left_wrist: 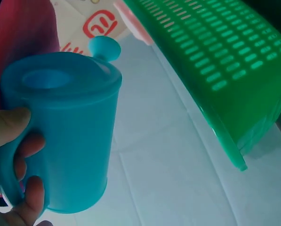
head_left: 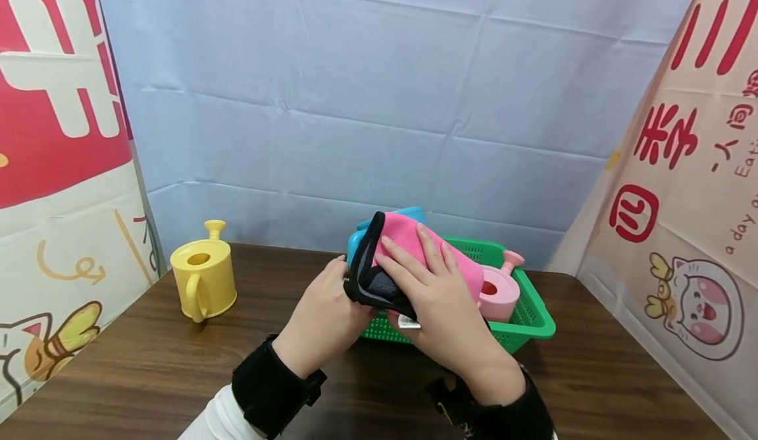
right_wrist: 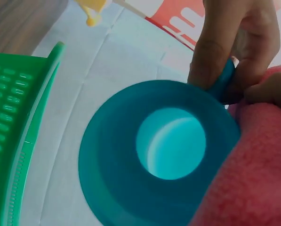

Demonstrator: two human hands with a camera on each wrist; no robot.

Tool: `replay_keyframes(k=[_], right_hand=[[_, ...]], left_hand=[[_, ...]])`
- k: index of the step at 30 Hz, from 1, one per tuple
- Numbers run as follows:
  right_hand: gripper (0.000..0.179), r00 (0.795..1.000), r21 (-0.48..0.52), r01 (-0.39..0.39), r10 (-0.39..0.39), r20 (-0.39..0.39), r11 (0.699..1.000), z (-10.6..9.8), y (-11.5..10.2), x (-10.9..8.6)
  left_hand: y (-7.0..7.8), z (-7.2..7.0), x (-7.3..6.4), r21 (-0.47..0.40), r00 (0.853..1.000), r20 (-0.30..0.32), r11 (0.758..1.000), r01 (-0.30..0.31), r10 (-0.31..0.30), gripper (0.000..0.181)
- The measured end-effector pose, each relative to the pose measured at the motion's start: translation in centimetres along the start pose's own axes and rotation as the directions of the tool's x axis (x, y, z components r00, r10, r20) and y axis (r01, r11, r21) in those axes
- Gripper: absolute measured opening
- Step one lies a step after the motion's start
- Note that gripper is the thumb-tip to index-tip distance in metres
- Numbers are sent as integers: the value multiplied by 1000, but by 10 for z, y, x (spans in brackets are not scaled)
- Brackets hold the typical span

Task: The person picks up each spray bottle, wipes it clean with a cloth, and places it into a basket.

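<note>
My left hand [head_left: 328, 315] grips the handle of a blue toy watering can [left_wrist: 76, 146], fingers wrapped around it in the left wrist view. In the head view, most of the can is hidden behind a pink cloth [head_left: 405, 229] with black edging, a dark grey side and a white tag. My right hand [head_left: 441, 308] holds this cloth against the can, its fingers spread over the pink side. The right wrist view looks onto the can's round top opening [right_wrist: 171, 143], with the cloth bunched along its side.
Behind the hands stands a green perforated basket [head_left: 535, 308] with a pink watering can [head_left: 499, 295] in it. On the left of the brown wooden table [head_left: 136, 361] is a yellow watering can [head_left: 204, 275]. Printed cloth and a pale blue sheet [head_left: 379, 111] surround the table.
</note>
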State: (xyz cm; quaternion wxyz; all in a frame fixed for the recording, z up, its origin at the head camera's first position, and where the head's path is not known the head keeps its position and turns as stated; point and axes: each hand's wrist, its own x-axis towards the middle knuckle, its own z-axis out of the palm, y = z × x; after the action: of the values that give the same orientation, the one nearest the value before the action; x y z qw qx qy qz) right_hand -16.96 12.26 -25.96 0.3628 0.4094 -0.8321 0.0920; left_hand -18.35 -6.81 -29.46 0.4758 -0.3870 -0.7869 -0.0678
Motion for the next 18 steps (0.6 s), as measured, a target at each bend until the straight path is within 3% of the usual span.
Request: replay_keyframes(k=[7, 12, 18], right_hand=[[83, 997, 8, 1, -2, 73, 1000, -1, -6, 1], [83, 995, 38, 29, -32, 92, 999, 0, -5, 1], [83, 999, 68, 4, -8, 53, 998, -2, -1, 1]], left_hand=[[-10, -3, 1, 18, 995, -61, 997, 78, -76, 24], [-16, -5, 0, 33, 993, -28, 993, 115, -114, 18], [-10, 1, -1, -22, 997, -27, 997, 68, -69, 19]])
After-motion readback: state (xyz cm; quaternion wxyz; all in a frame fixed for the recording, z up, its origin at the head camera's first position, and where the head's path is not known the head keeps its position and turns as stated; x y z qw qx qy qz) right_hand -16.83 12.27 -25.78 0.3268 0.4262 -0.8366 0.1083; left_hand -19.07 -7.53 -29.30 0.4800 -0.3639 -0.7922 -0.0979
